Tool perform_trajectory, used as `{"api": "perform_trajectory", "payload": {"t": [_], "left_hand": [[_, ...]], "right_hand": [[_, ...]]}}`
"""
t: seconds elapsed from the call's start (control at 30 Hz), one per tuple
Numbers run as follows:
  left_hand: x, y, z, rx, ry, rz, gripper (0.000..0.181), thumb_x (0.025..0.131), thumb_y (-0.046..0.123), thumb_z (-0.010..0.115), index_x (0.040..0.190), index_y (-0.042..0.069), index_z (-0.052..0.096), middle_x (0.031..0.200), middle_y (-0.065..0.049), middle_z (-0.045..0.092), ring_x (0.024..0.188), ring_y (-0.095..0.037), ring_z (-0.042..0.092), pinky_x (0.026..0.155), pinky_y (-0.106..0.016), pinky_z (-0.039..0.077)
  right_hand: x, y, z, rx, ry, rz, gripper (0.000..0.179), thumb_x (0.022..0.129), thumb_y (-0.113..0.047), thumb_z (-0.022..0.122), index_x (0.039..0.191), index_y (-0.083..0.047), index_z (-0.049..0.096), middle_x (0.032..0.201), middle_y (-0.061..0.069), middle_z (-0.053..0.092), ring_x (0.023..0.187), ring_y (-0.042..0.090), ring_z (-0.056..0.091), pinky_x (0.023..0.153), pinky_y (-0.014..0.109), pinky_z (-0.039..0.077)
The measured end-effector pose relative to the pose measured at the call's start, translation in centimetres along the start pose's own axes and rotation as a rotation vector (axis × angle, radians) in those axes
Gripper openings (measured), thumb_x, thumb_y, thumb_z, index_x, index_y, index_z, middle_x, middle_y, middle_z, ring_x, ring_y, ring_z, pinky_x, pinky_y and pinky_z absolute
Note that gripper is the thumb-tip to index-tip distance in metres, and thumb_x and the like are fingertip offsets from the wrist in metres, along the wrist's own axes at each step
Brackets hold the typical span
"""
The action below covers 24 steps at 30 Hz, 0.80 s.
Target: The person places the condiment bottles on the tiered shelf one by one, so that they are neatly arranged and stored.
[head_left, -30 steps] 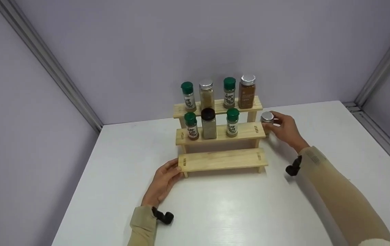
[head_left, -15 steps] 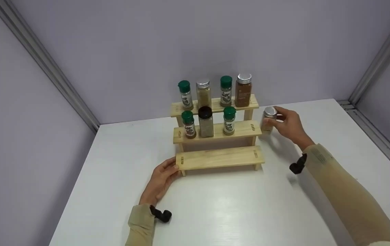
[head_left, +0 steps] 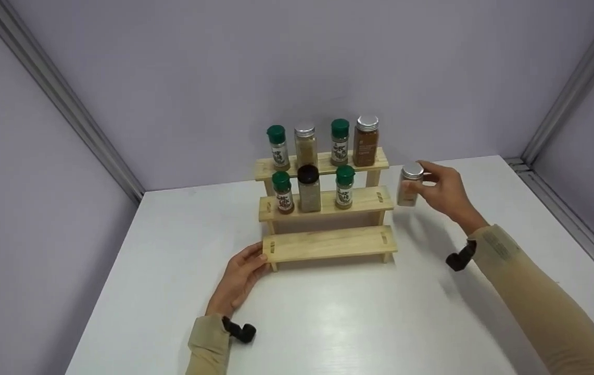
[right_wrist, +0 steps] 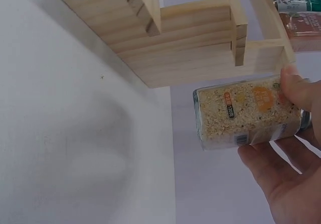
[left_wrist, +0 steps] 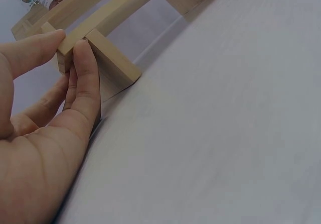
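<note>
My right hand (head_left: 446, 194) holds a glass spice jar (head_left: 407, 196) with a silver lid, just right of the middle tier. In the right wrist view the jar (right_wrist: 241, 111) contains pale, speckled grains, and its base hangs clear of the table. My left hand (head_left: 239, 278) pinches the left end of the wooden spice rack (head_left: 328, 245) at its lowest tier. The left wrist view has the thumb on the board's edge and fingers below it. On the middle tier stand two green-capped shakers (head_left: 344, 195) and a black-capped jar (head_left: 309, 195).
The top tier bears two green-capped bottles (head_left: 279, 153), a silver-lidded jar of yellowish spice (head_left: 306, 148) and a reddish-brown one (head_left: 366, 147). The rack stands on a white table (head_left: 328, 317), near the back wall (head_left: 198, 104).
My right hand has raised the silver-lidded jar and drawn it away from the rack's right side, so more of it shows. My left hand keeps its hold, and the head view has shifted slightly.
</note>
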<state>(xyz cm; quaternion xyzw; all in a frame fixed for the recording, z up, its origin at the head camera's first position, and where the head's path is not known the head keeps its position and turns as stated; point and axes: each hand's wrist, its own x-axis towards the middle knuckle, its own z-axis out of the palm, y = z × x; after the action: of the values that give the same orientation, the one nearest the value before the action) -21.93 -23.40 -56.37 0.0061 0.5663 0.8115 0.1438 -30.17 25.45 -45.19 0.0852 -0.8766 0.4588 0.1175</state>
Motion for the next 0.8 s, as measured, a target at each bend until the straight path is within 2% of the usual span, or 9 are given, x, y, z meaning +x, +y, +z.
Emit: {"api": "perform_trajectory", "payload": {"t": [0.17, 0.37, 0.5, 0.6, 0.63, 0.8], "left_hand": [[-0.2, -0.1, 0.3, -0.012, -0.012, -0.007, 0.06, 0.107, 0.006, 0.065, 0.16, -0.004, 0.039, 0.145, -0.015, 0.056, 0.123, -0.018, 0.064, 0.101, -0.026, 0.057], [-0.4, 0.0, 0.1, -0.018, 0.006, 0.002, 0.058, 0.107, 0.005, 0.064, 0.159, -0.004, 0.04, 0.146, -0.017, 0.055, 0.123, -0.019, 0.063, 0.099, -0.025, 0.058], [-0.5, 0.0, 0.1, -0.01, 0.006, 0.006, 0.058, 0.107, 0.005, 0.064, 0.159, -0.004, 0.041, 0.147, -0.016, 0.055, 0.123, -0.019, 0.063, 0.1, -0.026, 0.057], [-0.5, 0.1, 0.0, -0.004, 0.011, 0.009, 0.056, 0.107, 0.005, 0.063, 0.159, -0.004, 0.042, 0.145, -0.014, 0.057, 0.123, -0.019, 0.064, 0.099, -0.026, 0.057], [-0.5, 0.1, 0.0, -0.003, 0.014, 0.01, 0.056, 0.107, 0.005, 0.063, 0.158, -0.004, 0.043, 0.144, -0.014, 0.058, 0.122, -0.019, 0.064, 0.099, -0.026, 0.058], [-0.6, -0.1, 0.1, -0.018, 0.017, 0.009, 0.055, 0.107, 0.005, 0.065, 0.157, -0.004, 0.044, 0.145, -0.016, 0.057, 0.123, -0.02, 0.064, 0.099, -0.026, 0.058]], "right_hand": [[-0.7, -2.1, -1.0, 0.001, 0.025, 0.008, 0.062, 0.097, -0.028, 0.083, 0.149, -0.002, 0.062, 0.139, 0.023, 0.067, 0.127, 0.044, 0.067, 0.077, 0.004, 0.048], [-0.9, -4.4, -1.1, 0.027, 0.022, -0.035, 0.059, 0.095, -0.026, 0.084, 0.147, -0.005, 0.065, 0.136, 0.02, 0.07, 0.122, 0.041, 0.069, 0.079, 0.007, 0.051], [-0.9, -5.4, -0.9, 0.055, 0.016, -0.034, 0.057, 0.095, -0.024, 0.085, 0.146, -0.008, 0.067, 0.134, 0.017, 0.071, 0.113, 0.019, 0.071, 0.08, 0.009, 0.054], [-0.9, -6.1, -0.4, 0.073, 0.008, -0.036, 0.056, 0.094, -0.025, 0.086, 0.145, -0.01, 0.068, 0.132, 0.016, 0.072, 0.108, 0.01, 0.069, 0.08, 0.011, 0.056], [-0.9, -6.2, -0.2, 0.075, 0.006, -0.038, 0.055, 0.094, -0.026, 0.086, 0.144, -0.01, 0.069, 0.131, 0.015, 0.072, 0.108, 0.009, 0.069, 0.08, 0.012, 0.056], [-0.9, -6.8, 0.7, 0.076, -0.006, -0.062, 0.051, 0.094, -0.026, 0.085, 0.141, -0.011, 0.071, 0.129, 0.014, 0.073, 0.113, 0.026, 0.073, 0.081, 0.014, 0.056]]}}
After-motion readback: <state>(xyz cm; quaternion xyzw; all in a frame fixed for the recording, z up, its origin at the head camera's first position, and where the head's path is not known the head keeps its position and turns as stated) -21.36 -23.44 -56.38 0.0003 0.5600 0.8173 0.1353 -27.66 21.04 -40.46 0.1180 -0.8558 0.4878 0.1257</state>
